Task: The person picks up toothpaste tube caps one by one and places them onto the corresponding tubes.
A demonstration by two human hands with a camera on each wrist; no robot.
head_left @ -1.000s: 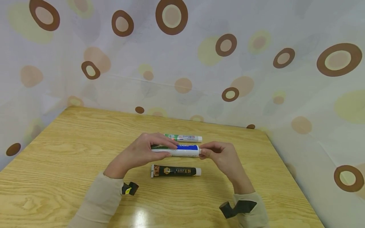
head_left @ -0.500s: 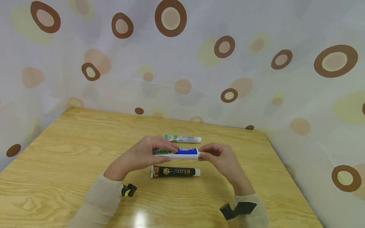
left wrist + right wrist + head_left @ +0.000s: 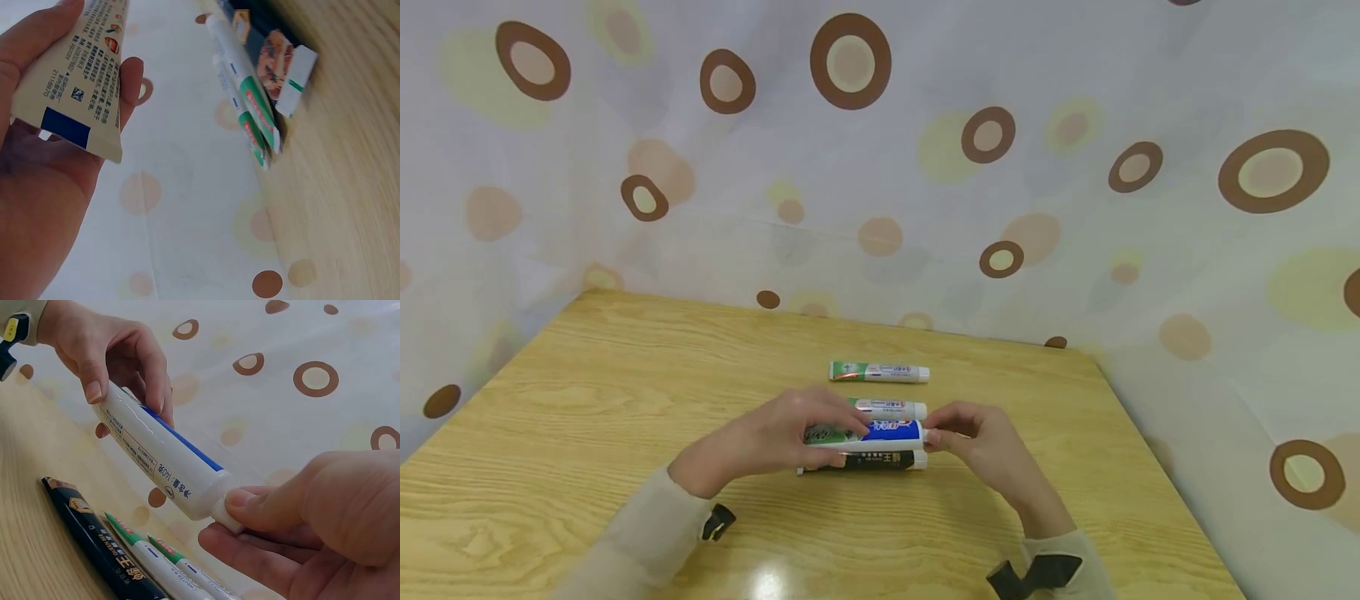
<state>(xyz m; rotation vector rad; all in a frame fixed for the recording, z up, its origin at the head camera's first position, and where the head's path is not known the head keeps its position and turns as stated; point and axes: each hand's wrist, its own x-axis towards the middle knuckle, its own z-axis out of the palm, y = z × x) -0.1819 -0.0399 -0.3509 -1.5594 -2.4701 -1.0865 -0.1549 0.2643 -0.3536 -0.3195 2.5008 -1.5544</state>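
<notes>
A blue, white and green toothpaste tube [image 3: 893, 432] is held level above the table. My left hand [image 3: 790, 429] grips its flat tail end between thumb and fingers. With thumb and index finger, my right hand [image 3: 992, 446] pinches the white cap [image 3: 226, 515] at the other end. Below it in the head view lies a black toothpaste tube [image 3: 880, 463] with a white cap, partly covered. Just beyond is a green-and-white toothpaste tube [image 3: 895, 409], its left part hidden by my left hand. A similar green-and-white tube [image 3: 880, 372] lies farther back.
The tubes lie on a wooden table [image 3: 625, 375] with light grain. A pale sheet with brown and yellow circles [image 3: 850, 167] hangs behind and along both sides. A wrist camera strap [image 3: 1037, 575] sits on the right sleeve.
Both hands have brought the held tube nearer to the body, so it now overlaps the black tube. The middle green-and-white tube has come into sight. My grip looks the same.
</notes>
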